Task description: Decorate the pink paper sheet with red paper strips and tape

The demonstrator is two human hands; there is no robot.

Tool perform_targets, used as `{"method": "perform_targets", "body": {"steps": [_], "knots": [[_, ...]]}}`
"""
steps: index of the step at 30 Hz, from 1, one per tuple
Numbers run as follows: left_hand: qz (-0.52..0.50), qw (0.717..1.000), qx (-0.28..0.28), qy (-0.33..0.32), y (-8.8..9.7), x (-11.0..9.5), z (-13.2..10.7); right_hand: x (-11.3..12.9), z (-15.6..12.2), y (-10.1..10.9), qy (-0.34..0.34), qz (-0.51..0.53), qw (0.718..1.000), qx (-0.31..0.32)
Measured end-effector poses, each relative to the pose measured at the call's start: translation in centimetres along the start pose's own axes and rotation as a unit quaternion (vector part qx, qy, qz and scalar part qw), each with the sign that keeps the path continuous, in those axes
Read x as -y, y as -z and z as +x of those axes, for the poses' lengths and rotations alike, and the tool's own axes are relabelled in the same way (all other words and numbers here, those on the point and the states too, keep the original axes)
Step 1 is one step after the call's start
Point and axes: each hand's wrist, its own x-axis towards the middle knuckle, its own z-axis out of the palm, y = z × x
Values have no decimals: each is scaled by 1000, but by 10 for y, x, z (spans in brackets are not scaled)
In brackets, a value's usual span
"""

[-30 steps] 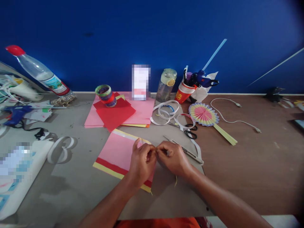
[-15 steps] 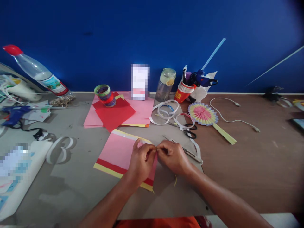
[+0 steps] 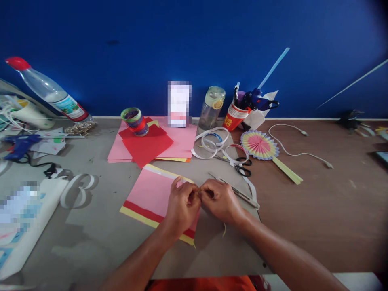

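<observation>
My left hand [image 3: 182, 204] and my right hand [image 3: 218, 200] meet fingertip to fingertip over the right edge of a stack of pink, red and yellow paper sheets [image 3: 148, 194]. Both hands are closed in a pinch on something small that I cannot make out. A thin yellow sliver [image 3: 224, 230] shows under my right wrist. A metal cutter or ruler [image 3: 239, 193] lies just right of my right hand.
Behind lie more pink and red sheets [image 3: 151, 143], a tape roll [image 3: 135, 120], white paper strips [image 3: 212, 141], scissors [image 3: 242, 167], a paper fan [image 3: 260, 146], a cup of tools [image 3: 236, 115], a jar [image 3: 212, 107], a tilted bottle [image 3: 48, 91], a glue gun [image 3: 21, 144], a white cable [image 3: 300, 153].
Almost nothing differs; my pinched fingers shift slightly against each other in the same spot.
</observation>
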Motion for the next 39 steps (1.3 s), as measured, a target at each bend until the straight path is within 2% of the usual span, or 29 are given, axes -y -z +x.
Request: {"method": "perform_targets", "body": {"steps": [9, 24, 33, 39], "knots": [[-7, 1000, -4, 23, 1, 3, 0, 1, 2, 1, -26, 35, 999, 19], [32, 999, -11, -16, 0, -1, -1, 1, 1, 1, -17, 2, 1000, -2], [-22, 1000, 1, 13, 2, 0, -2, 3, 3, 4, -7, -5, 1000, -5], [-20, 999, 6, 31, 1, 1, -1, 2, 1, 4, 7, -9, 1000, -9]]}}
